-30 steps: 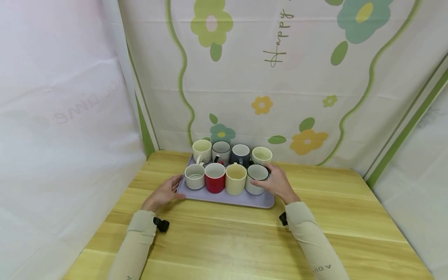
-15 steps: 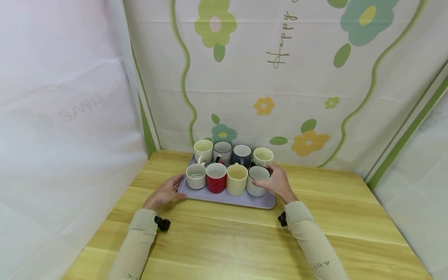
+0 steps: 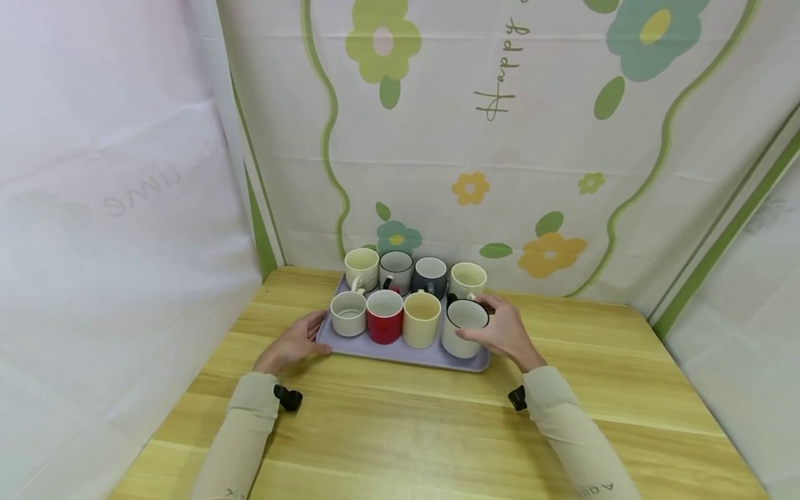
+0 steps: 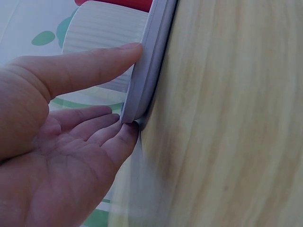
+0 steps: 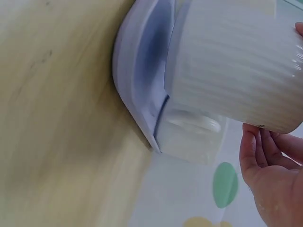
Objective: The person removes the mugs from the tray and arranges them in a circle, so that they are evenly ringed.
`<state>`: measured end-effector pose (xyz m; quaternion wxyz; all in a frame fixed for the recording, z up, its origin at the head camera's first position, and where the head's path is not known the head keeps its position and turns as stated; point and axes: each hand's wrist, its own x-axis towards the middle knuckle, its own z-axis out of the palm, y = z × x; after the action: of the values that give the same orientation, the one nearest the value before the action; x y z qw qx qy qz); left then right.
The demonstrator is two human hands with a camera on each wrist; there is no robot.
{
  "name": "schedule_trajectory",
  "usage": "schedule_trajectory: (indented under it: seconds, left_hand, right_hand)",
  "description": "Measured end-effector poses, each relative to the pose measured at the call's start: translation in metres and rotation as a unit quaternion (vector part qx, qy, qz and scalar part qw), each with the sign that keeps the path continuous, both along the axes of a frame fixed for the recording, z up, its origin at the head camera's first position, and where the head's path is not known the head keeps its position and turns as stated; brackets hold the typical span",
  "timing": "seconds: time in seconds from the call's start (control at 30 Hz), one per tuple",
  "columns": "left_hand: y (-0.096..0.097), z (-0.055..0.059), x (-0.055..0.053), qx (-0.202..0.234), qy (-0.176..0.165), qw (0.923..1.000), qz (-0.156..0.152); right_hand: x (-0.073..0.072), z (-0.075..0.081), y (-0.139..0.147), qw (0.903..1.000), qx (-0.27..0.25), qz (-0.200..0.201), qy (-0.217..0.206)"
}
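Observation:
In the head view my right hand [image 3: 505, 332] holds a white mug [image 3: 462, 342] with a dark rim, thumb on its near side and fingers behind. The right wrist view shows the ribbed side of this mug [image 5: 232, 61], close above the tray; whether its base touches is hard to tell. My left hand [image 3: 294, 345] holds the left front corner of the lilac tray [image 3: 394, 355], its thumb on the front rim and its fingertips at the side. Beside the held mug stand a yellow mug [image 3: 421, 326], a red mug [image 3: 384, 325] and a ribbed white mug [image 3: 348, 321].
Behind them on the tray are a cream mug [image 3: 362, 267], a grey-white mug [image 3: 396, 269] with a dark rim, a dark blue mug [image 3: 430, 278] and another cream mug [image 3: 469, 279]. The wooden table [image 3: 406, 430] meets a flowered curtain [image 3: 425, 139] at the back.
My right hand has moved the dark-rimmed white mug slightly up and toward me, away from the back row. My left hand stays at the tray's corner.

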<state>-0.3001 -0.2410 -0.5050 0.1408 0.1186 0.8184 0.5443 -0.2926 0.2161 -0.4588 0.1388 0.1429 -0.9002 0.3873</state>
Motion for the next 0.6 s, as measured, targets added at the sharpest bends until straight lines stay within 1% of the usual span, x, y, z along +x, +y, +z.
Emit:
schedule_trajectory:
  seconds: [0.1, 0.3, 0.47, 0.6]
  left_hand:
    - [0.0, 0.0, -0.001, 0.0, 0.003, 1.0, 0.001]
    - [-0.001, 0.0, 0.0, 0.004, 0.004, 1.0, 0.0]
    - [0.0, 0.0, 0.001, -0.007, 0.0, 1.0, 0.001]
    - [0.0, 0.001, 0.001, -0.013, -0.003, 0.9999, 0.004]
  right_hand:
    - [0.008, 0.009, 0.004, 0.9999, 0.004, 0.009, -0.013]
    - [0.022, 0.02, 0.02, 0.9996, 0.016, 0.02, -0.01]
    - [0.034, 0.029, 0.042, 0.9993, 0.031, 0.01, -0.017]
    - [0.042, 0.039, 0.062, 0.9983, 0.05, -0.006, -0.028]
